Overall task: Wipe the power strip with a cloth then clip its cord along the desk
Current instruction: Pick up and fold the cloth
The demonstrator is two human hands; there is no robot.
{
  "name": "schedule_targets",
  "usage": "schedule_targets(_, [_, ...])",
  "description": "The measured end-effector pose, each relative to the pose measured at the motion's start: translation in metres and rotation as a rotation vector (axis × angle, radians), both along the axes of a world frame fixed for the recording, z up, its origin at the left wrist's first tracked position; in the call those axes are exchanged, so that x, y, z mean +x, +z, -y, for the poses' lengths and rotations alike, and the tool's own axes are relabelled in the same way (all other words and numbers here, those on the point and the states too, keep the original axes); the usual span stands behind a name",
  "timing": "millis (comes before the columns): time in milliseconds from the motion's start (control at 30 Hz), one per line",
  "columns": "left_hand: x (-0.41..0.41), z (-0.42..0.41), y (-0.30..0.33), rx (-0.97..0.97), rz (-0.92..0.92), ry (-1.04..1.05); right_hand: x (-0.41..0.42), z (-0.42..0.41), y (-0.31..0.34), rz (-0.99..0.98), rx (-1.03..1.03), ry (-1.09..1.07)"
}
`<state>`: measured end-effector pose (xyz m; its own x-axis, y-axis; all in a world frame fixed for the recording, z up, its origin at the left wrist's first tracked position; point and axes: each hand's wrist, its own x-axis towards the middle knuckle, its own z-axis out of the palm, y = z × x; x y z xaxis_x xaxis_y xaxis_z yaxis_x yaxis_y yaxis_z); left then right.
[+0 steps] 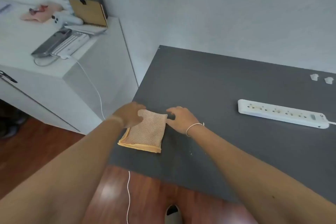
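Observation:
A folded orange mesh cloth (145,132) lies near the left edge of the dark grey desk (209,82). My left hand (130,114) rests on the cloth's far left corner, fingers curled over it. My right hand (180,119) sits just right of the cloth, fingertips at its far right corner, fingers spread. The white power strip (281,113) lies flat to the right, well apart from both hands, and its cord (332,123) runs off the right edge of view. Two small white cable clips (321,78) sit near the desk's back right.
A white cabinet (60,71) stands to the left with a laptop, a phone, notebooks and a pen holder on top. A thin white cable (94,87) hangs down its side to the wooden floor (149,196). A grey wall runs behind the desk.

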<state>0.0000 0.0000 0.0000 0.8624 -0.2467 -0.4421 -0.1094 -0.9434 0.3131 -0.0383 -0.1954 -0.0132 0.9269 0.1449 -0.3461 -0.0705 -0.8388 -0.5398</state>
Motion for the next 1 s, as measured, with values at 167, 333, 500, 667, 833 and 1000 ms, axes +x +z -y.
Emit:
schedule_targets(167, [0.011,0.001,-0.017,0.115,0.029,-0.103,0.009,-0.011,-0.015,0.029,-0.081,-0.025])
schedule_targets(333, [0.023,0.004,-0.021,0.137,0.041,-0.106,0.018,-0.019,-0.024,0.043,-0.111,-0.048])
schedule_targets(500, [0.031,0.006,-0.010,-0.007,0.058,-0.061,0.029,-0.013,-0.014,0.089,-0.052,-0.076])
schedule_targets(667, [0.044,0.012,0.013,-0.180,0.250,-0.010,0.044,0.000,0.012,0.255,0.004,-0.147])
schedule_targets(833, [0.034,0.006,0.010,-0.198,0.294,-0.078,0.030,0.009,0.012,0.398,-0.087,0.030])
schedule_targets(1000, [0.013,-0.005,-0.005,-0.145,0.174,-0.121,-0.001,0.003,-0.004,0.426,-0.156,0.189])
